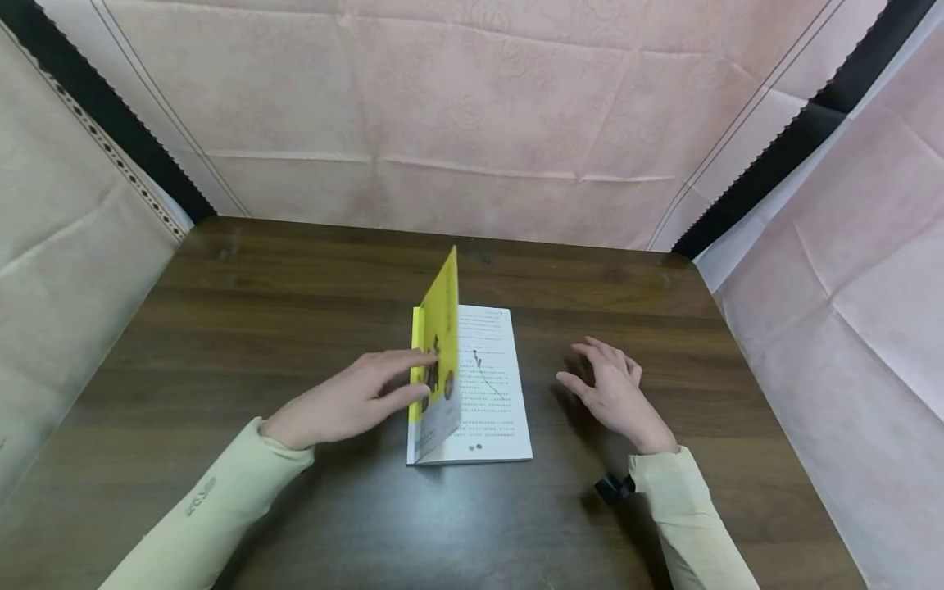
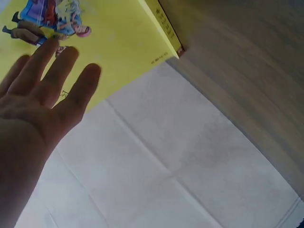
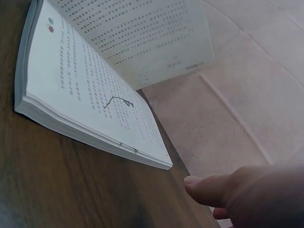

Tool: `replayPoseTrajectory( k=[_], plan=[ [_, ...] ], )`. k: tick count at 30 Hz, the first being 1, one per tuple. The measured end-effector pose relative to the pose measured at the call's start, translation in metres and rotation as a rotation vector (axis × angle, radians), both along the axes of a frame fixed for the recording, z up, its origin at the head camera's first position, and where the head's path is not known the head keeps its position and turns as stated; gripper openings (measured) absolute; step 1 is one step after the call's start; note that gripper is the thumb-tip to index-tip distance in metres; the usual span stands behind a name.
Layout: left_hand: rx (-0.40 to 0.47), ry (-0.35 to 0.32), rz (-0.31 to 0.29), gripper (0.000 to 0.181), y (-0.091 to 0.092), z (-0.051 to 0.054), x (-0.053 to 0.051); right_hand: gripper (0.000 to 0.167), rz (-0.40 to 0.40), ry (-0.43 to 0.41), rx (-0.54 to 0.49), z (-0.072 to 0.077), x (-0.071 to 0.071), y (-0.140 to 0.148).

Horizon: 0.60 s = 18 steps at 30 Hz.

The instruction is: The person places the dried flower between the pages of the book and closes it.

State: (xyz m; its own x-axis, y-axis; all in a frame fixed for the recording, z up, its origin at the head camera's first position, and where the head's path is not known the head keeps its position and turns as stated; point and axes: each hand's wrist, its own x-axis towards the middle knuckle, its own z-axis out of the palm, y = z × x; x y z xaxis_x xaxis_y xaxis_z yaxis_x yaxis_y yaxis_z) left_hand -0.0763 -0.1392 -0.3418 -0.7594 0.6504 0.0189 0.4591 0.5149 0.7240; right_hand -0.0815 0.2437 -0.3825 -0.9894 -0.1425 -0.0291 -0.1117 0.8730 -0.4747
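A book with a yellow cover lies on the table, its printed page facing up. The front cover stands nearly upright, with pages or a leaf of text on its inner side. My left hand is at the cover's outer face, fingertips touching or very near it; in the left wrist view its fingers are extended before the illustrated yellow cover. A thin dried plant sprig lies on the open page. Right of the book, my right hand hovers or rests with loosely bent fingers, holding nothing.
The dark wooden table extends around the book. Pale pink cloth hangs behind it and along both sides. A small black object sits at the right wrist.
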Motion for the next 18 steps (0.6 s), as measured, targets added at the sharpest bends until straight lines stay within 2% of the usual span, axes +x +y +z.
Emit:
replayPoseTrajectory(
  k=[4, 8, 14, 18],
  plan=[
    [-0.101, 0.019, -0.049, 0.053, 0.009, -0.007, 0.000, 0.067, 0.002, 0.009, -0.005, 0.000, 0.001, 0.001],
    [-0.182, 0.014, -0.061, 0.053, 0.016, -0.012, 0.001, 0.065, -0.001, 0.014, -0.002, -0.001, 0.001, 0.000],
    [-0.253, 0.015, -0.070, 0.057, 0.024, -0.016, 0.001, 0.066, -0.024, 0.006, 0.010, -0.001, 0.000, -0.002],
    [-0.274, 0.019, -0.067, 0.056, 0.030, -0.024, -0.001, 0.071, -0.044, -0.003, 0.009, -0.002, -0.001, -0.003]
  ],
)
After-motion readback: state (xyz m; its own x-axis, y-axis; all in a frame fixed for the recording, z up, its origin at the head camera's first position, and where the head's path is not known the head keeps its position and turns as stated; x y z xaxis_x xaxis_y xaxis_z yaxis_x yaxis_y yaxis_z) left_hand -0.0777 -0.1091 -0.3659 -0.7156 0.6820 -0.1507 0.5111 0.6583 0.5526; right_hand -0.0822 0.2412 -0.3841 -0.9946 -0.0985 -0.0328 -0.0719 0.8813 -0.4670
